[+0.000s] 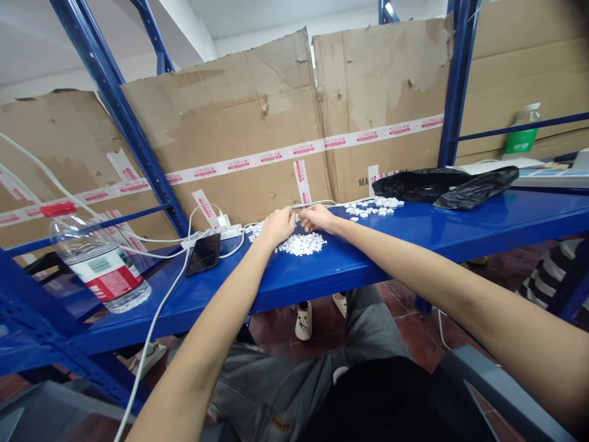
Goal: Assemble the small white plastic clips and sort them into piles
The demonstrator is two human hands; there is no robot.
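Observation:
A pile of small white pieces point(302, 244) lies on the blue table just in front of my hands. My left hand point(278, 224) is bent over the table with its fingers closed, at the back left of the pile. Close to its right, my right hand point(318, 218) has its fingers curled together behind the pile. Whatever either hand pinches is too small to make out. More white pieces lie partly behind my left hand, and another group of larger white pieces point(375, 207) is spread to the right, near the cardboard.
A black phone point(204, 253), a white power strip point(230, 231) with cables and a plastic bottle point(103, 264) are on the left. A black plastic bag point(442, 184) lies at the right. Cardboard sheets point(239, 123) stand behind the blue table point(322, 273).

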